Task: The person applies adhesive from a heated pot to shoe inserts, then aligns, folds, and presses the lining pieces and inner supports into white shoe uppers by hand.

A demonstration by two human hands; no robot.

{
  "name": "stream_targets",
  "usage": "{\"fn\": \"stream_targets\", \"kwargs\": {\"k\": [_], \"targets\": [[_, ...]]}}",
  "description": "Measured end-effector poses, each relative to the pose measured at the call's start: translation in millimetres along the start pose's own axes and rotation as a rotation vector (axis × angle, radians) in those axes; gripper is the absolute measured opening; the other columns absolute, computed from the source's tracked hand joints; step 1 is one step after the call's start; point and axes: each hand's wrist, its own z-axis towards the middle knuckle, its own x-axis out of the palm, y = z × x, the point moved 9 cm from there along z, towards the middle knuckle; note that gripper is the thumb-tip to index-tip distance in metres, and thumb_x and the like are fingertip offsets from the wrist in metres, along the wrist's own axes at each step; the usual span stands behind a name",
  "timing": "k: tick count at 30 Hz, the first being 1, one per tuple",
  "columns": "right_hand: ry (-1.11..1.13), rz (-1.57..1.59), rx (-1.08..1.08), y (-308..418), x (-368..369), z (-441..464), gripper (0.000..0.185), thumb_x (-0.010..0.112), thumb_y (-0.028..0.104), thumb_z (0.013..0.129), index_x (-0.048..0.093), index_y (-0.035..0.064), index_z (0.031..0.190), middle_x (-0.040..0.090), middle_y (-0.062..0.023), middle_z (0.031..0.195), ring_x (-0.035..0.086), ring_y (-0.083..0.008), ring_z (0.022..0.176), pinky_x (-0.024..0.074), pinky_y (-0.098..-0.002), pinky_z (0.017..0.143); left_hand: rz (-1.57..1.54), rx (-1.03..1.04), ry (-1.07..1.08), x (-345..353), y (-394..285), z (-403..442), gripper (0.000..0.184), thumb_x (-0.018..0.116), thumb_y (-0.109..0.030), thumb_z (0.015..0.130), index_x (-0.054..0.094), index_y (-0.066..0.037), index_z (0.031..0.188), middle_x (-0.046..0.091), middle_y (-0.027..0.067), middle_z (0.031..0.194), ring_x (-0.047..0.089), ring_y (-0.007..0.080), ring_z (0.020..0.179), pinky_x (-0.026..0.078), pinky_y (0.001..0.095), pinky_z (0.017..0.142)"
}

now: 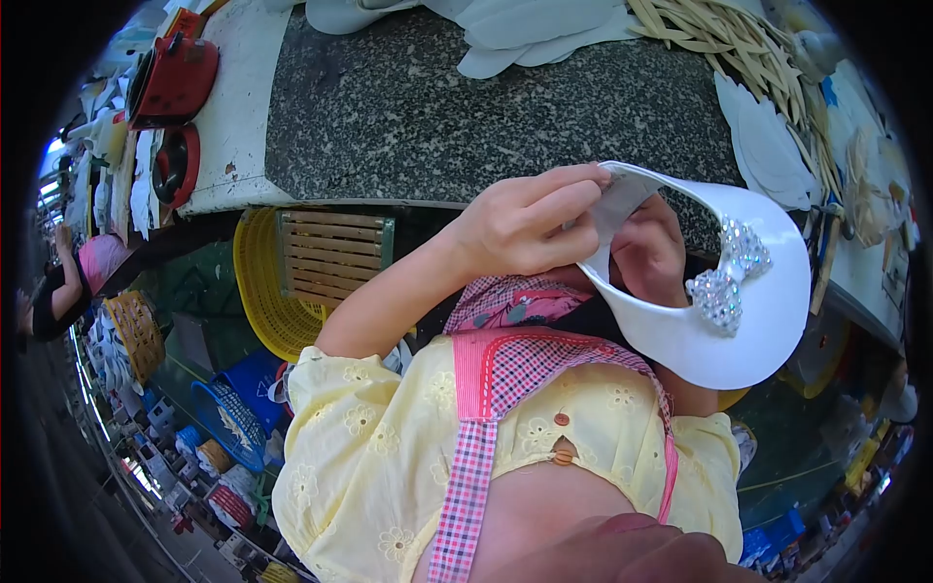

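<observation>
A glossy white curved piece [768, 321], like a shoe upper, hangs in the air in front of the chest, beyond the table's near edge. A silver rhinestone bow [727, 277] sits on its face by the inner edge. My left hand [546, 222] pinches the narrow strap end of the piece at its upper left. Through the opening my right hand [649, 248] shows with curled fingers, touching the far side of the strap. The white band partly hides its fingers.
Across the front lies a dark speckled tabletop [486, 117], with white cut pieces [544, 29] and beige strips [719, 44] on it. A red tool [180, 83] stands left. Below are a yellow basket [255, 282] and wooden slats [335, 255]. Another person [73, 282] is far left.
</observation>
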Motion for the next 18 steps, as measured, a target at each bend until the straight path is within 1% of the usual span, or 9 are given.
{"fn": "stream_targets", "kwargs": {"k": [2, 3, 6, 8, 10, 13, 14, 16, 18], "targets": [[-0.2, -0.069, 0.046, 2.1, -2.6, -0.9, 0.035, 0.051, 0.001, 0.079, 0.048, -0.0034, 0.114, 0.057, -0.0127, 0.104, 0.054, -0.0184, 0.1, 0.0423, -0.0322, 0.087, -0.01, -0.014, 0.011, 1.0, 0.5, 1.9, 0.017, 0.062, -0.002, 0.053, 0.05, -0.003, 0.064, 0.05, 0.0104, 0.082, 0.061, 0.0299, 0.088, 0.053, 0.0281, 0.061], [-0.208, -0.164, 0.003, 0.2, -5.8, 0.6, 0.033, 0.053, 0.005, 0.082, 0.048, -0.0025, 0.113, 0.058, -0.0116, 0.1, 0.055, -0.0175, 0.096, 0.0427, -0.0303, 0.086, -0.022, -0.022, 0.009, 1.3, 0.9, 2.4, 0.018, 0.062, -0.001, 0.053, 0.05, -0.003, 0.065, 0.05, 0.0108, 0.082, 0.061, 0.0301, 0.088, 0.053, 0.0292, 0.062], [-0.258, -0.196, 0.058, -1.9, -11.2, -2.2, 0.034, 0.047, 0.002, 0.08, 0.05, -0.0026, 0.113, 0.059, -0.0117, 0.105, 0.058, -0.018, 0.095, 0.0457, -0.0307, 0.083, -0.1, -0.124, 0.031, 4.0, 10.2, 0.4, 0.019, 0.063, 0.001, 0.053, 0.051, -0.002, 0.067, 0.052, 0.0122, 0.084, 0.06, 0.0301, 0.087, 0.053, 0.0321, 0.066], [-0.248, -0.406, 0.109, -1.7, -26.6, -4.3, 0.034, 0.049, 0.007, 0.078, 0.052, -0.003, 0.111, 0.061, -0.0116, 0.099, 0.06, -0.0181, 0.089, 0.0483, -0.0289, 0.079, -0.163, -0.222, 0.044, 7.1, 18.5, -4.1, 0.019, 0.063, 0.003, 0.054, 0.053, -0.001, 0.069, 0.053, 0.0128, 0.085, 0.06, 0.0291, 0.086, 0.052, 0.0329, 0.069], [-0.191, -0.252, 0.117, -2.1, -20.3, -3.5, 0.034, 0.048, 0.01, 0.079, 0.052, -0.0039, 0.11, 0.061, -0.0139, 0.098, 0.061, -0.0201, 0.085, 0.0515, -0.0312, 0.073, -0.226, -0.32, 0.04, 11.1, 26.1, -8.1, 0.019, 0.064, 0.005, 0.055, 0.054, 0.0, 0.071, 0.054, 0.0128, 0.087, 0.06, 0.0276, 0.085, 0.052, 0.0328, 0.07], [-0.153, -0.058, 0.017, -0.4, -13.2, -0.7, 0.033, 0.046, 0.012, 0.082, 0.051, -0.0069, 0.109, 0.06, -0.0201, 0.095, 0.063, -0.0263, 0.078, 0.0559, -0.0379, 0.063, -0.346, -0.612, 0.046, 11.1, 49.9, -17.5, 0.02, 0.063, 0.007, 0.061, 0.059, -0.002, 0.079, 0.055, 0.0095, 0.089, 0.06, 0.0229, 0.08, 0.05, 0.0278, 0.068], [-0.072, -0.123, 0.073, 1.8, -5.9, 1.3, 0.032, 0.046, 0.012, 0.082, 0.05, -0.0088, 0.106, 0.061, -0.022, 0.088, 0.064, -0.028, 0.073, 0.0559, -0.037, 0.062, -0.386, -0.701, 0.038, 12.2, 57.3, -21.1, 0.021, 0.063, 0.007, 0.062, 0.059, -0.002, 0.081, 0.056, 0.0084, 0.089, 0.059, 0.022, 0.078, 0.049, 0.0271, 0.067], [-0.042, -0.022, 0.164, 2.4, 3.0, 2.2, 0.024, 0.045, 0.003, 0.08, 0.053, -0.0092, 0.099, 0.062, -0.0207, 0.085, 0.065, -0.024, 0.071, 0.0548, -0.0316, 0.063, -0.598, -0.847, -0.033, 23.3, 69.6, -38.1, 0.027, 0.066, 0.008, 0.063, 0.062, -0.003, 0.088, 0.056, 0.0056, 0.087, 0.059, 0.0159, 0.078, 0.048, 0.0243, 0.067], [-0.098, -0.09, 0.18, 0.8, 0.6, 0.8, 0.026, 0.046, 0.008, 0.082, 0.053, -0.009, 0.1, 0.062, -0.0203, 0.082, 0.064, -0.0256, 0.067, 0.0549, -0.0334, 0.061, -0.782, -0.895, -0.133, 28.7, 75.0, -46.1, 0.027, 0.066, 0.008, 0.064, 0.062, -0.002, 0.089, 0.057, 0.0039, 0.086, 0.058, 0.0125, 0.077, 0.049, 0.0235, 0.067]]}}
